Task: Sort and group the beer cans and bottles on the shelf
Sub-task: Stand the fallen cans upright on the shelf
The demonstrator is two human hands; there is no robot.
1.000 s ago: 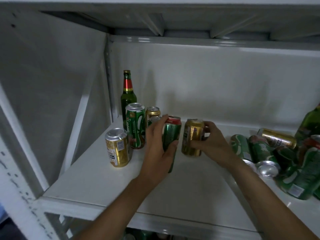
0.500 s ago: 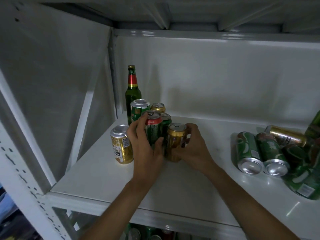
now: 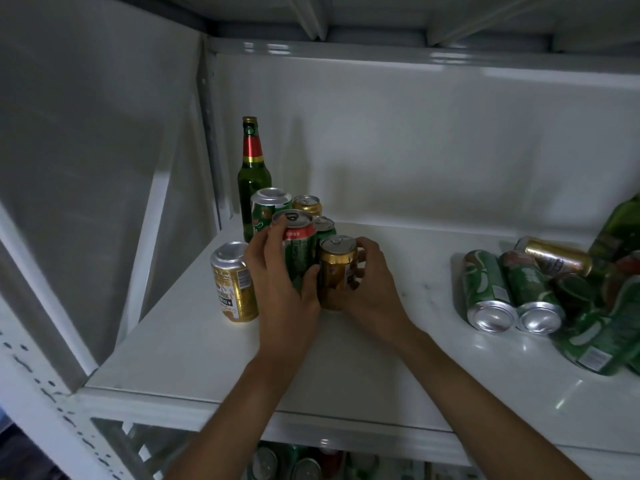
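- Two hands work mid-frame: left hand [image 3: 280, 289] grips green can [image 3: 298, 252], right hand [image 3: 369, 289] grips gold can [image 3: 336, 270], cans touching.
- Both stand upright on shelf [image 3: 381, 358], near bottle [image 3: 252, 178].
- Several cans [image 3: 512, 289] lie at right.

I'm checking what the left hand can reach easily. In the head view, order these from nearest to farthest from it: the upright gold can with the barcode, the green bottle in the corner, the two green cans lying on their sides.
From the left hand:
1. Gold can with the barcode, upright, just to its left.
2. Green bottle, upright in the back-left corner.
3. Two green cans lying on their sides, far right.
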